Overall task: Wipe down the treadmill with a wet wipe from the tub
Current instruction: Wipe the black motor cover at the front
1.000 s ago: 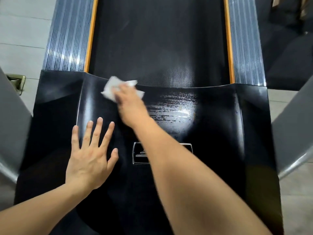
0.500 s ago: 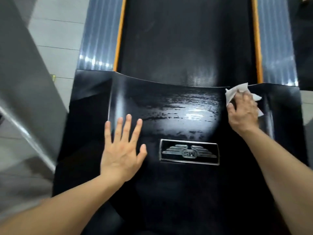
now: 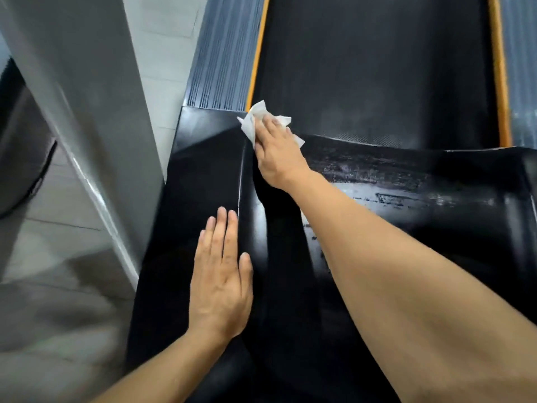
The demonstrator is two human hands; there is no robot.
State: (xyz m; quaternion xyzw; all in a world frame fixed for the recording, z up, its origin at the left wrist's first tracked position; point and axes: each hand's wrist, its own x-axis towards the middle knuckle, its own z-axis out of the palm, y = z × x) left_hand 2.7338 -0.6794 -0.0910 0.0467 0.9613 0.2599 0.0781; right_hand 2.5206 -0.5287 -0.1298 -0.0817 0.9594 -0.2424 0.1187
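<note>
The treadmill's glossy black motor cover (image 3: pixel 203 181) fills the lower frame, with wet streaks across its middle right. Beyond it runs the dark belt (image 3: pixel 377 68) between orange strips. My right hand (image 3: pixel 276 152) presses a crumpled white wet wipe (image 3: pixel 255 120) onto the cover's far left corner, near the belt edge. My left hand (image 3: pixel 220 277) lies flat on the cover's left side, fingers together, holding nothing. The tub is not in view.
A grey treadmill upright (image 3: pixel 87 112) slants across the left, close to the cover's edge. Ribbed grey side rails (image 3: pixel 220 53) flank the belt. Pale tiled floor (image 3: pixel 168 39) shows beyond on the left.
My right hand has swept the wipe from the cover's right end to its far left corner. The view has shifted left, and my left hand's fingers have closed together.
</note>
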